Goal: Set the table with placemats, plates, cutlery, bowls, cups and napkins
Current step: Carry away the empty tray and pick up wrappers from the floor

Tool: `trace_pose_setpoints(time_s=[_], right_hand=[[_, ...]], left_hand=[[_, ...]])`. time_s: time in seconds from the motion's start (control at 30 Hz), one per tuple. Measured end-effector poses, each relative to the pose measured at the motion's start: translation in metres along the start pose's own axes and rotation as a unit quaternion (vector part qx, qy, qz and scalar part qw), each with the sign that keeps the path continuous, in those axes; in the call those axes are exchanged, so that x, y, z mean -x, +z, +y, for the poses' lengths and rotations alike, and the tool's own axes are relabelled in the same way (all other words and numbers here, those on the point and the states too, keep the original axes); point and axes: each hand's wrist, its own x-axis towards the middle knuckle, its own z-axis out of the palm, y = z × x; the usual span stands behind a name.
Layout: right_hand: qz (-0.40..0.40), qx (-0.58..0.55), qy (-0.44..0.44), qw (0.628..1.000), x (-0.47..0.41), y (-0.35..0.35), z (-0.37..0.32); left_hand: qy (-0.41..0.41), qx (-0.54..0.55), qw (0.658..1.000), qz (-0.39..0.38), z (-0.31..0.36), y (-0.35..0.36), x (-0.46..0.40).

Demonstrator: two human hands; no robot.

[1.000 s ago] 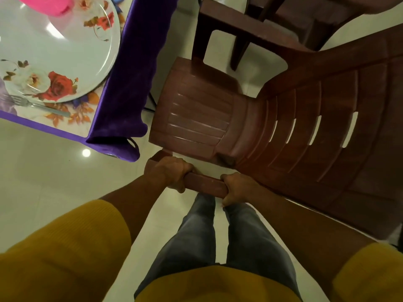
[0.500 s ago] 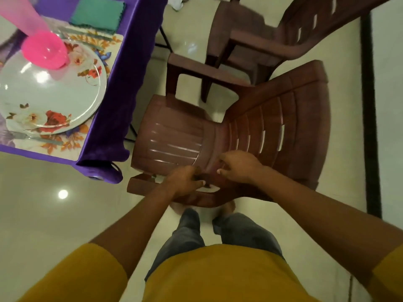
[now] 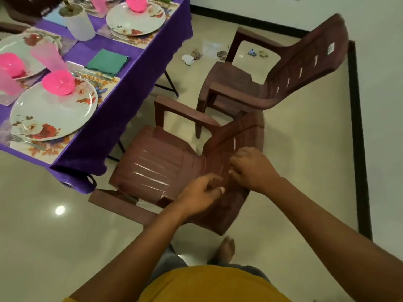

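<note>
Place settings sit on the bench (image 3: 139, 68), upper left of view, purple cloth over it. Nearest setting: floral plate (image 3: 54, 115) on a floral placemat (image 3: 43, 149), pink bowl (image 3: 58, 82) on the plate's far rim, fork (image 3: 24, 141) on the mat at the plate's near edge, pink cup (image 3: 49, 56) beyond the bowl, more cutlery just past the bowl, type unclear. Green napkin (image 3: 106, 62) flat on the cloth behind that. Second plate (image 3: 135, 20) with its own pink bowl (image 3: 136, 3) further along the bench; a third setting partly cut off at the left edge. White cup-like container (image 3: 78, 23) between the settings.

Versus 0.5 s ago: our view has pulled back and up, so far more of the bench and both chairs show. 1.0 s ago both hands were clenched on the near armrest; now both are off it.

Left hand (image 3: 200, 194) hovers over the rear of the near chair (image 3: 157, 162) seat, fingers loosely curled, grip on nothing we can see. Right hand (image 3: 250, 168) lies against the chair's lower backrest, fingers bent; whether it actually grasps the plastic we cannot tell, motion blur there.

Near chair stands just beside the bench corner, angled. Second chair (image 3: 283, 79) behind it. Scraps of litter (image 3: 188, 58) on the tiled floor (image 3: 305, 160). One bare foot (image 3: 225, 249) visible below the chair.
</note>
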Motion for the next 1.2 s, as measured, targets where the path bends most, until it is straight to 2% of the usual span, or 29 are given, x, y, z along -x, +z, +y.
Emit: trace_pose_setpoints(time_s=[0.2,0.33,0.5,0.7,0.87,1.07,1.2], right_hand=[[-0.009,-0.012,-0.055,0.998,0.016,-0.022,0.045],[-0.021,0.003,-0.075,0.997,0.013,-0.034,0.070],[-0.043,0.010,-0.111,0.993,-0.005,-0.038,0.092],[-0.132,0.060,-0.158,0.977,-0.061,-0.039,0.110],[-0.177,0.124,-0.182,0.959,-0.112,-0.039,0.120],[-0.244,0.185,-0.185,0.934,-0.144,-0.046,0.116],[-0.305,0.187,-0.188,0.915,-0.164,-0.043,0.113]], left_hand=[[0.018,0.058,0.996,0.072,0.052,0.067,-0.033],[-0.018,0.075,0.990,0.114,0.061,0.087,-0.041],[-0.070,0.076,0.989,0.102,0.058,0.085,-0.058],[-0.127,0.195,0.970,0.074,0.059,0.081,-0.093],[-0.182,0.220,0.956,0.070,0.057,0.076,-0.119],[-0.291,0.238,0.922,0.093,0.065,0.071,-0.124],[-0.375,0.204,0.899,0.095,0.057,0.070,-0.103]])
